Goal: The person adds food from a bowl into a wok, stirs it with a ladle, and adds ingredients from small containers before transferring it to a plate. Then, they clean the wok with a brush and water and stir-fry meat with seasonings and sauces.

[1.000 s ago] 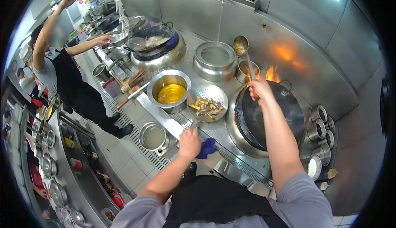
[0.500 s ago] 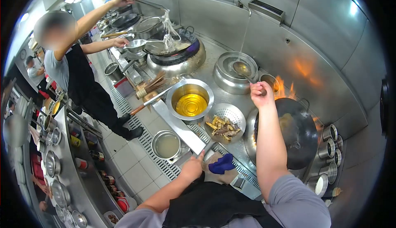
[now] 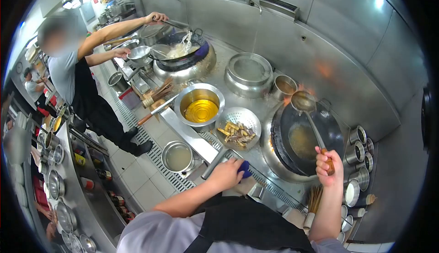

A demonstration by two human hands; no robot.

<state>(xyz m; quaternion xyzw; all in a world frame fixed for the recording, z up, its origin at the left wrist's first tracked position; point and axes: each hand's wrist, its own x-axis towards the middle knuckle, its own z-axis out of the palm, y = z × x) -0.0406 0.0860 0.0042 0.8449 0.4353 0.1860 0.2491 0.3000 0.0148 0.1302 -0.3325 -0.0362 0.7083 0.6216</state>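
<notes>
My right hand (image 3: 327,161) grips the wooden handle of a long steel ladle (image 3: 303,101), whose bowl hovers over the far rim of the black wok (image 3: 305,139). Pale liquid sits in the wok's bottom and a small flame shows at its far edge. My left hand (image 3: 225,174) rests closed on a blue cloth (image 3: 243,167) at the stove's front edge, next to the handle of the perforated strainer (image 3: 238,124) that holds fried vegetable pieces.
A steel bowl of yellow oil (image 3: 200,106), a lidded steel pot (image 3: 249,73) and a small pot (image 3: 284,85) stand behind. Seasoning tins (image 3: 358,136) line the right. A co-worker (image 3: 75,77) lifts noodles from another wok (image 3: 183,51). A water pot (image 3: 177,155) sits low.
My right hand pulled back toward me, swinging the ladle from the lidded pot to over the wok. The flames died down. My left hand moved onto the blue cloth.
</notes>
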